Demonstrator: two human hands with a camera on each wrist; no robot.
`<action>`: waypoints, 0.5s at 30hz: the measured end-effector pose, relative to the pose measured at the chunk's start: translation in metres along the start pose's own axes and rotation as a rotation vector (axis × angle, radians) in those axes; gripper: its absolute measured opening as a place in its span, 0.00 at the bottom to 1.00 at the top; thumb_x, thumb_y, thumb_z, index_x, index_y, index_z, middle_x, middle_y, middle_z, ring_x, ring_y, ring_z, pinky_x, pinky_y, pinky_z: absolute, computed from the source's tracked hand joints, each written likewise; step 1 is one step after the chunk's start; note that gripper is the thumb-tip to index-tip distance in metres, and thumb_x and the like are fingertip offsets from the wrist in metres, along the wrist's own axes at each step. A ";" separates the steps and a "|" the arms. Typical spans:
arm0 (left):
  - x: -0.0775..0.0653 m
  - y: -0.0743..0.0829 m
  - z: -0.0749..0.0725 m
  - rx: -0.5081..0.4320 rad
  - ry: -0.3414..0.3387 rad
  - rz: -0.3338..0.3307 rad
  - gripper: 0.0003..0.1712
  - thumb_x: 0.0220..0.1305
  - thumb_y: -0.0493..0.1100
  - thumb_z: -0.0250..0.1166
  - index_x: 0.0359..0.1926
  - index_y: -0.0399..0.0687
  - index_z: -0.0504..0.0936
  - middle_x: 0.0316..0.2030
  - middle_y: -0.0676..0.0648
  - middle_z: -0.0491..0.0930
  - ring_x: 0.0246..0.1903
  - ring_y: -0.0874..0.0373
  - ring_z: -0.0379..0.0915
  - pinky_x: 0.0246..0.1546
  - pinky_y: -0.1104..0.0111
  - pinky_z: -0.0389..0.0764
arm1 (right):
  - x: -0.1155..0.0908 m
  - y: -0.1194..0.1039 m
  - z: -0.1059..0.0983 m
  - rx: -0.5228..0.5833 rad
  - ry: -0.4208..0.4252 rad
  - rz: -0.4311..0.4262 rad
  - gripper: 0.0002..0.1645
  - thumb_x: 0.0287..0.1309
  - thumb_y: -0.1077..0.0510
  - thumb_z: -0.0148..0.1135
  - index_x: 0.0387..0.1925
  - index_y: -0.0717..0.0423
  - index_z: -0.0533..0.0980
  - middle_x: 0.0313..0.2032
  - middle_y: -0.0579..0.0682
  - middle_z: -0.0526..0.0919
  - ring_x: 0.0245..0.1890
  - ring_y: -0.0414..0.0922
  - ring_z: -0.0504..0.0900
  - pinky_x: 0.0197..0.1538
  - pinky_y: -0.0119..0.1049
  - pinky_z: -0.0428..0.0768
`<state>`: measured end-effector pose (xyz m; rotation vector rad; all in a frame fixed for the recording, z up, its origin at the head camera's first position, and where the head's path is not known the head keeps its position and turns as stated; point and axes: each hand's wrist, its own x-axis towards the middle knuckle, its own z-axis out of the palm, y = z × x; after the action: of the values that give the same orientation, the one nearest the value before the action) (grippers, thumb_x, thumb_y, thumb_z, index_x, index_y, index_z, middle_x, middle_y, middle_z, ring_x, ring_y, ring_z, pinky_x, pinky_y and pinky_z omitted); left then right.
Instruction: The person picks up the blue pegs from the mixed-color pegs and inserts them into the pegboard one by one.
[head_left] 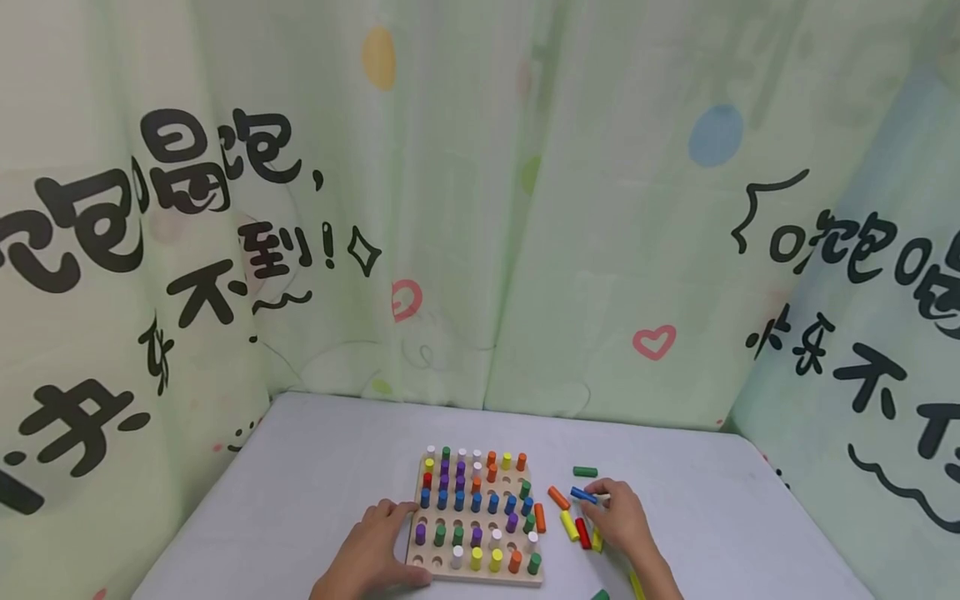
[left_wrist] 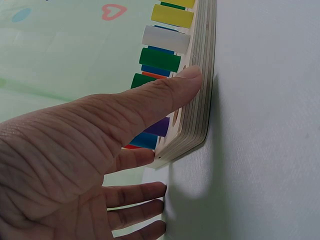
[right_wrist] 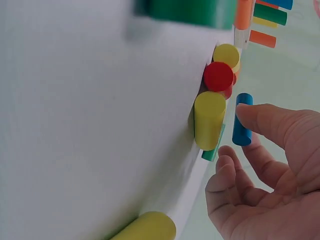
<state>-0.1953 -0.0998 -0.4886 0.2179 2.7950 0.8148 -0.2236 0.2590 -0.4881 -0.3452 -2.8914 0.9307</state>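
Observation:
A wooden pegboard (head_left: 487, 577) carries rows of coloured pegs, including a full row of blue pegs (head_left: 476, 502). Against its front left corner rests my left hand (head_left: 369, 546). In the left wrist view the straight thumb lies on the board's edge (left_wrist: 196, 117), and the other fingers are extended beside the corner. To the right of the board, my right hand (head_left: 624, 518) pinches a blue peg (right_wrist: 243, 122) between thumb and finger, above the table. Under and beside that hand lie a red peg (head_left: 582, 533) and yellow pegs (head_left: 569, 526).
Loose orange pegs (head_left: 558, 498) lie by the board's right side, and a green peg (head_left: 585, 472) lies farther back. Another green peg (head_left: 600, 595) sits near the front. Behind the white table (head_left: 337, 442) hangs a printed curtain (head_left: 450, 250).

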 end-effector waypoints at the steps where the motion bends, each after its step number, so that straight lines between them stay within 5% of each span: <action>1: 0.000 0.000 0.000 -0.003 0.001 -0.001 0.55 0.28 0.66 0.80 0.59 0.46 0.74 0.46 0.42 0.72 0.43 0.48 0.66 0.52 0.42 0.73 | 0.000 0.000 0.000 0.011 0.004 0.002 0.12 0.54 0.60 0.68 0.40 0.59 0.78 0.44 0.58 0.76 0.42 0.53 0.75 0.46 0.48 0.80; 15: 0.000 0.000 0.001 0.027 0.022 0.006 0.51 0.29 0.65 0.80 0.53 0.41 0.77 0.45 0.41 0.73 0.43 0.47 0.67 0.54 0.43 0.72 | -0.013 -0.018 0.003 0.093 0.031 -0.010 0.12 0.54 0.60 0.68 0.40 0.60 0.78 0.38 0.53 0.80 0.37 0.48 0.74 0.35 0.33 0.81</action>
<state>-0.1945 -0.0995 -0.4898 0.2226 2.8286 0.7862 -0.2145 0.2396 -0.4805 -0.3351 -2.8076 1.0440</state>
